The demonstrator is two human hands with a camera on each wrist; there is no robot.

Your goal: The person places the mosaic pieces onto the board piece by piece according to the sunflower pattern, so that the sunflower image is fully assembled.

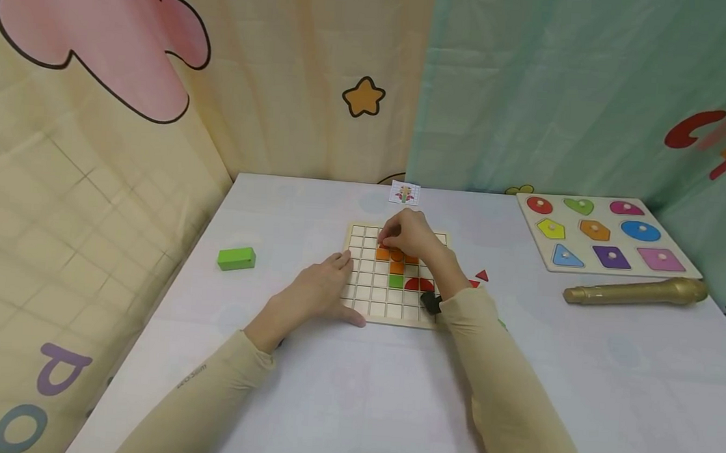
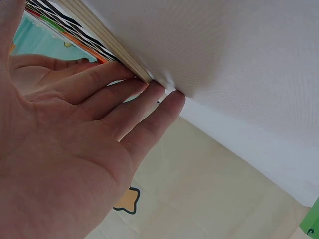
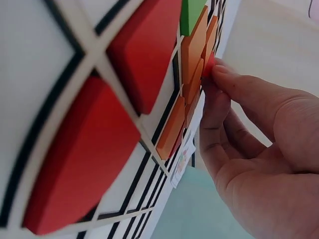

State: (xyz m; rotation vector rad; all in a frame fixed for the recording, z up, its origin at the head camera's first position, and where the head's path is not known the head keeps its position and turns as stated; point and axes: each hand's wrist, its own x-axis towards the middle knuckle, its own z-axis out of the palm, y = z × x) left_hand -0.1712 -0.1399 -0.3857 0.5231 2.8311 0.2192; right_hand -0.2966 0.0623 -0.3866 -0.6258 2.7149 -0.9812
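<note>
Pale wooden grid board (image 1: 363,279) lies on the white table (image 1: 329,396); I have my left hand (image 1: 315,289) at its left edge, fingers straight, and farther off my right hand (image 1: 413,234) pinching a small red piece (image 3: 208,65) beside orange tiles (image 1: 396,268)

In the head view, the grid board (image 1: 366,281) is being covered toward one o'clock by the right grip (image 1: 412,232), while its nine o'clock edge is being overlapped by the left grip (image 1: 319,286). A red piece (image 1: 473,283) and a green piece (image 1: 502,324) are being partly hidden by the right sleeve (image 1: 509,385). The card (image 1: 404,192) at twelve o'clock is being shown too small to make out. The left sleeve (image 1: 200,396) and its fellow are being cut off toward seven and five o'clock. In the right wrist view, the red tile (image 3: 208,64) is being mostly hidden by fingers (image 3: 214,107). In the left wrist view, the green block (image 2: 311,219) is being cropped at four o'clock.
</note>
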